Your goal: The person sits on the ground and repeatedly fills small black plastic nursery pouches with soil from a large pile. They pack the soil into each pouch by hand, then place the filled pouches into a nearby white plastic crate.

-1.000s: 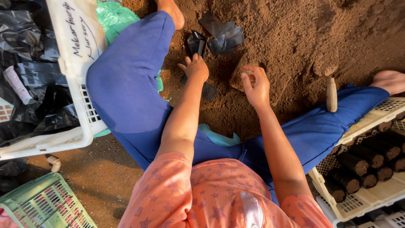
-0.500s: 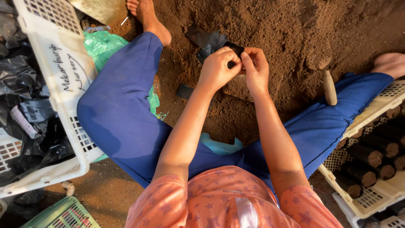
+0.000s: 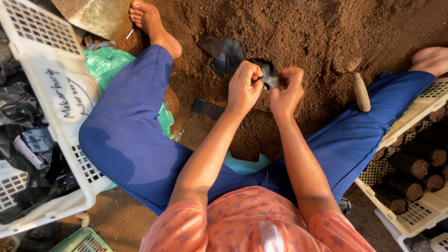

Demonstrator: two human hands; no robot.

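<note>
A small black plastic bag (image 3: pixel 269 74) is pinched between both hands, held just above the heap of brown soil (image 3: pixel 298 32) in front of the seated person. The left hand (image 3: pixel 243 87) has its grip clenched on the bag's near edge, and the right hand (image 3: pixel 287 91) grasps the other edge, fingers curled tight. More flat black bags (image 3: pixel 221 53) lie on the soil just beyond, and another (image 3: pixel 207 108) lies near the left forearm. A wooden handle (image 3: pixel 360 92) rests beside the right knee. To the left stands a white crate (image 3: pixel 65 100) holding black plastic; to the right, a cream crate (image 3: pixel 420 212) holds filled soil bags (image 3: pixel 410 165).
</note>
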